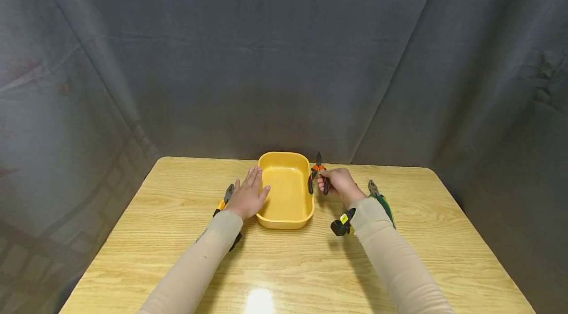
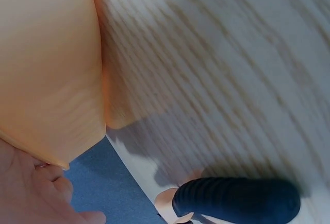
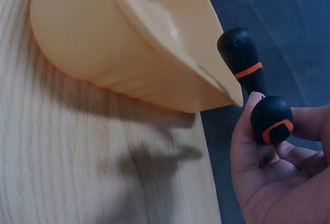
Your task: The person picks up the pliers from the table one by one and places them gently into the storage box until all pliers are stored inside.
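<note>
A yellow rectangular basin (image 1: 285,225) sits near the table's back edge. My left hand (image 1: 247,199) rests on its left rim, fingers straight and thumb spread over the inside. My right hand (image 1: 339,183) pinches one handle of long-nose pliers (image 1: 318,168) with black and orange grips. These pliers are raised beside the basin's right rim, jaws pointing away, handles spread. In the right wrist view, thumb and fingers hold the nearer black handle (image 3: 272,120); the other handle stands free near the rim.
Under the left forearm lie pliers (image 1: 229,192) with yellow and black handles, partly hidden. By the right forearm lie green-handled pliers (image 1: 385,208) and a black and yellow tool (image 1: 340,226), whose kind is unclear. A grey curtain (image 1: 275,67) hangs behind the wooden table (image 1: 284,264).
</note>
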Available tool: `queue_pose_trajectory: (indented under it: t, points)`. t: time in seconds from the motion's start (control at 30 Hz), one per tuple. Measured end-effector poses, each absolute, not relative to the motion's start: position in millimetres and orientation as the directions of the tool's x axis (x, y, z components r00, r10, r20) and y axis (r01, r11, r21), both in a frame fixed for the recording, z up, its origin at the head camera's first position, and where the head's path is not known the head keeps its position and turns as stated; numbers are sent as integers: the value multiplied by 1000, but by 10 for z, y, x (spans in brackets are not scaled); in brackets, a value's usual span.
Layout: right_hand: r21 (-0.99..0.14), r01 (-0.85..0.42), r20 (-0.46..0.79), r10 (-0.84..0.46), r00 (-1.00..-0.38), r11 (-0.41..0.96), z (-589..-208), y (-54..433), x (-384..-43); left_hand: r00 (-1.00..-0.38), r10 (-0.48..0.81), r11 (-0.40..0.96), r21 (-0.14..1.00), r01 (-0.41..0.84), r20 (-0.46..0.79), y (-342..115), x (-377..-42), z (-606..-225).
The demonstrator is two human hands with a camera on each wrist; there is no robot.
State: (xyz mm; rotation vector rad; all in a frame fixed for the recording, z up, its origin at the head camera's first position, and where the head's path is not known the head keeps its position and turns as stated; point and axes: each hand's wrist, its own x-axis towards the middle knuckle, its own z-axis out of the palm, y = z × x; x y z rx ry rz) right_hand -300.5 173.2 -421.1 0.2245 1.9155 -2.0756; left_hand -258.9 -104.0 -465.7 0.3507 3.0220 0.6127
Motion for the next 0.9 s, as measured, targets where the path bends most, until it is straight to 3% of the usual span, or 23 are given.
queue_pose_trajectory:
  t: [0.9]
  points:
    - [-950,307,-294,-178,-939,-52,-4234,1422,-3027,-974,226,894,396,208,2,-1087,-2620,-4669]
